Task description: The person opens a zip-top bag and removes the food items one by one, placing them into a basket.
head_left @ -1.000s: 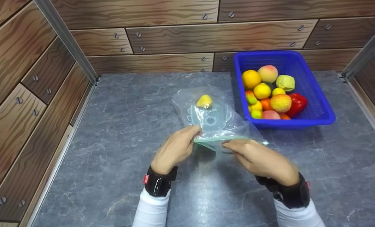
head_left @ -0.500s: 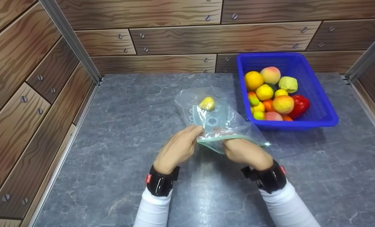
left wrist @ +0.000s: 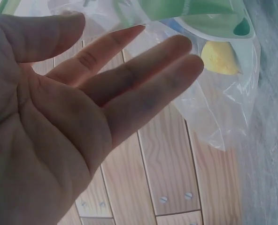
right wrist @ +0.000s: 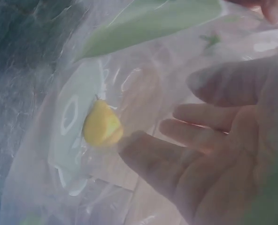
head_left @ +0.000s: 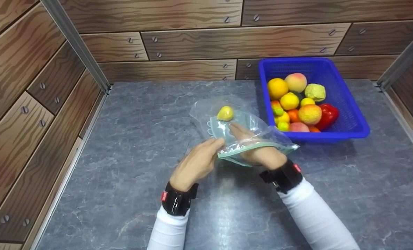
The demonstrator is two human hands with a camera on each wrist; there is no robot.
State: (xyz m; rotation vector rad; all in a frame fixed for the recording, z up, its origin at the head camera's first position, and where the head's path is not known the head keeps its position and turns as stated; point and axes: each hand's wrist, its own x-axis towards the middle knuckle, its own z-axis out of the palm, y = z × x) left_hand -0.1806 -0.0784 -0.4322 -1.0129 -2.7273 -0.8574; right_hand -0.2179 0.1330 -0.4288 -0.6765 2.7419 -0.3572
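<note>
A clear zip bag (head_left: pixel 206 107) with a green-edged mouth and a pale green printed panel lies on the grey tabletop. Inside it is a small yellow pear (head_left: pixel 225 113), its stem visible in the right wrist view. My left hand (head_left: pixel 196 161) pinches the left end of the bag's mouth between thumb and index finger; the other fingers stretch out loosely. Through the mouth reaches my right hand (head_left: pixel 262 152), its fingers extended inside the bag. In the right wrist view its fingertips (right wrist: pixel 134 143) are close to the pear; whether they touch it I cannot tell.
A blue plastic basket (head_left: pixel 357 119) stands right of the bag, holding several fruits and vegetables, among them an orange (head_left: pixel 278 88), a peach (head_left: pixel 296 82) and a red pepper (head_left: pixel 328 116). Wood-patterned panels (head_left: pixel 192 41) wall the table at the back and sides.
My right hand has moved from the bag's mouth forward and left into the bag, toward the pear. The mouth has lifted around it. My left hand has stayed at the left corner.
</note>
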